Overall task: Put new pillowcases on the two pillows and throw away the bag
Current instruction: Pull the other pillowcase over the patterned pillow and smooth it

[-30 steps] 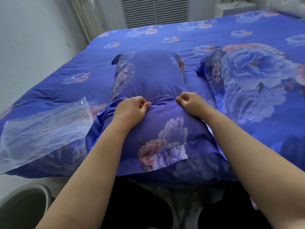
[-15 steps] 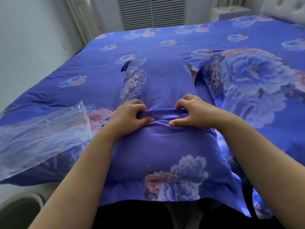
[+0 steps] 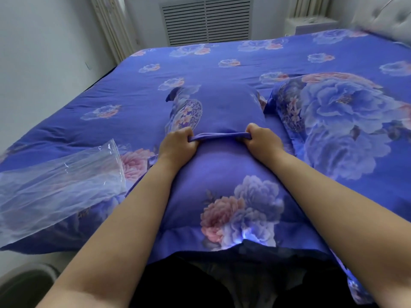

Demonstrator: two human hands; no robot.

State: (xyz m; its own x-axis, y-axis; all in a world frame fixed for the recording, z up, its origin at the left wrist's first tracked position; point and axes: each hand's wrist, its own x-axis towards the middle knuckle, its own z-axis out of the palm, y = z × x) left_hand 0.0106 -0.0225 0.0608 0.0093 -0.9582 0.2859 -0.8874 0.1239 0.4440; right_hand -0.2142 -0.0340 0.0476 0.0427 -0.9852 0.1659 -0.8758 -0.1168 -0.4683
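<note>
Your left hand (image 3: 176,145) and right hand (image 3: 263,141) are both curled into fists, each clamped on one end of the bunched hem of the blue floral pillowcase (image 3: 222,190); the hem runs taut between the two fists. The blue pillow (image 3: 224,110) lies lengthwise in front of you on the blue floral bedspread (image 3: 222,54); its near part is inside the case, its far part sticks out beyond the hem. The second pillow in a big-peony blue cover (image 3: 338,121) lies just right of it, touching or nearly touching, can't tell which. The clear crinkled plastic bag (image 3: 57,187) lies flat on the bed's near left edge, apart from your left arm. A grey round bin rim (image 3: 24,283) shows on the floor at bottom left, below the bag. A white louvred vent panel (image 3: 206,20) is on the far wall.
</note>
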